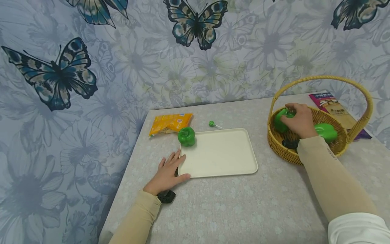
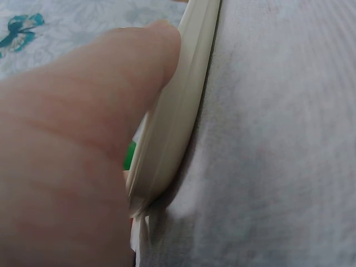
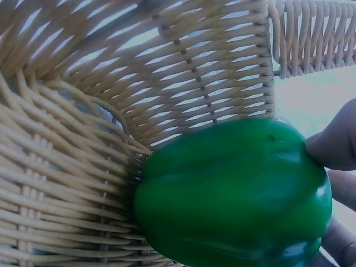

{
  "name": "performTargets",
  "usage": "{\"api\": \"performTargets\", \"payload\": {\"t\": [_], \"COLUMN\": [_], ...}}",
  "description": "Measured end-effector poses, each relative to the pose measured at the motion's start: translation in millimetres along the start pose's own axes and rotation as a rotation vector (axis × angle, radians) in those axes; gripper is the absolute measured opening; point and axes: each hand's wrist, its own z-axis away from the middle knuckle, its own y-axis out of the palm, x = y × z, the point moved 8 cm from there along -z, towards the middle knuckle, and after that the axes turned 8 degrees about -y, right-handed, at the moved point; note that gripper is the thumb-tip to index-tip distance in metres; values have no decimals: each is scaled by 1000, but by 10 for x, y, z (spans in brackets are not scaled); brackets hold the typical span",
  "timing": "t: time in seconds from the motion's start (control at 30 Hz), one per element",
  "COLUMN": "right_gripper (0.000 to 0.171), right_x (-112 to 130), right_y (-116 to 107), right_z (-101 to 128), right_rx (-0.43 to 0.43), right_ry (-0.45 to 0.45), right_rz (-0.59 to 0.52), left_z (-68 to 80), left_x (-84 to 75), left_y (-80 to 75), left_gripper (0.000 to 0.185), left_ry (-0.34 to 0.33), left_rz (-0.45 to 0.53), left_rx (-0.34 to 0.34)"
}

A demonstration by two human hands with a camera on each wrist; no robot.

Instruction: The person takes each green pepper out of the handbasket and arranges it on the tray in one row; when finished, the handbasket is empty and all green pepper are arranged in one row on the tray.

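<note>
My right hand (image 1: pixel 300 120) reaches into the wicker basket (image 1: pixel 281 154) and grips a green bell pepper (image 1: pixel 281 122) there. In the right wrist view, thumb and fingers clasp one end of this pepper (image 3: pixel 233 194), and its other end is against the woven wall. A second green bell pepper (image 1: pixel 326 132) lies on the basket's right side. My left hand (image 1: pixel 166 174) rests at the near left corner of a cream tray (image 1: pixel 222 152), fingers extended along the rim. In the left wrist view the thumb (image 2: pixel 150 55) lies against the tray's side. Another green bell pepper (image 1: pixel 186 137) sits at the tray's far left corner.
An orange snack bag (image 1: pixel 170 123) lies behind the tray's left end, and a green lollipop (image 1: pixel 212 124) lies beyond its far edge. Behind the basket is a purple and tan packet (image 1: pixel 338 110). The tall basket handle (image 1: pixel 323 78) arches over the right arm's side.
</note>
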Motion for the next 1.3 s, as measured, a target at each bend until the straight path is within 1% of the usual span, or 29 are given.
{"api": "performTargets", "payload": {"t": [0.27, 0.5, 0.7, 0.87, 1.07, 1.3], "right_gripper": [62, 67, 69, 69, 70, 74], "right_x": [-46, -62, -74, -56, -15, 48], "right_y": [83, 119, 126, 114, 79, -29], "right_z": [10, 20, 22, 16, 10, 3], "right_rx": [104, 143, 150, 154, 159, 127], "right_ry": [18, 21, 29, 33, 44, 52], "right_rz": [4, 8, 12, 11, -17, -61], "left_z": [9, -2, 0, 4, -1, -2], "left_x": [-2, 19, 29, 30, 27, 13], "left_y": [-1, 27, 40, 42, 41, 37], "left_gripper": [86, 86, 86, 85, 84, 84], "left_ry": [2, 1, -2, -3, -5, 2], "left_rz": [-10, -22, -4, -14, -25, -22], "left_rx": [-9, -1, 13, 3, -6, -3]}}
